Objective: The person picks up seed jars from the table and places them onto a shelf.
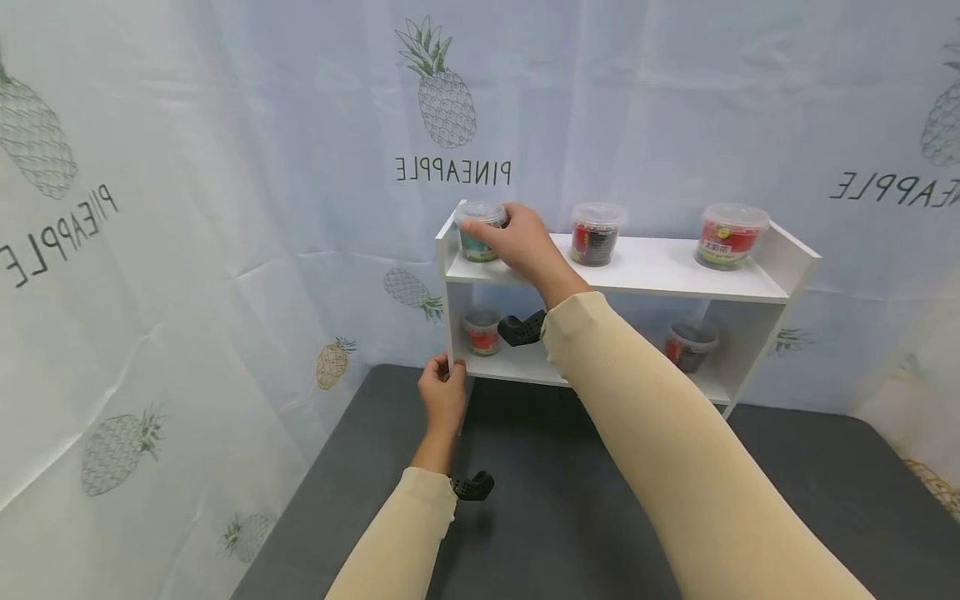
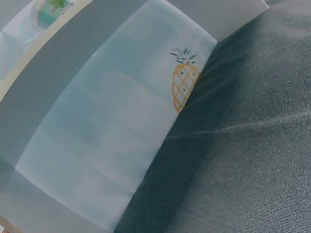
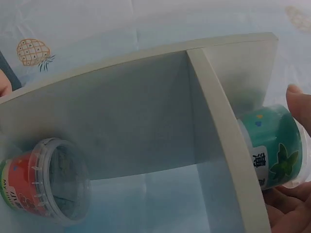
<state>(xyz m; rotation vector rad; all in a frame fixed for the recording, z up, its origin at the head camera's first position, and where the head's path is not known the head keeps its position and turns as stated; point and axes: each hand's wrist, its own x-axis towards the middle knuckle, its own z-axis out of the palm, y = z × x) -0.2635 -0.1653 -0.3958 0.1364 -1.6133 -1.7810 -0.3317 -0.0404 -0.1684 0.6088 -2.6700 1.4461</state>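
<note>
My right hand [image 1: 525, 242] grips a lidded plastic tub with a teal label [image 1: 477, 248] at the left end of the top shelf. In the right wrist view, the thumb and fingers lie on opposite sides of this tub [image 3: 274, 145], whose label shows a green leaf; its base is at the shelf board. Lower down, my left hand [image 1: 442, 392] pinches the front edge of the left side panel of the white shelf unit [image 1: 667, 267]. A red-labelled tub [image 1: 482, 333] stands on the lower shelf, just right of that panel.
Two more tubs stand on the top shelf, a red-and-dark one [image 1: 596, 235] mid-shelf and a red one [image 1: 731, 237] at right. Another tub [image 1: 690, 346] is at the lower shelf's right. The unit stands on a dark table [image 1: 555, 500] before a pineapple-print curtain [image 1: 300, 167].
</note>
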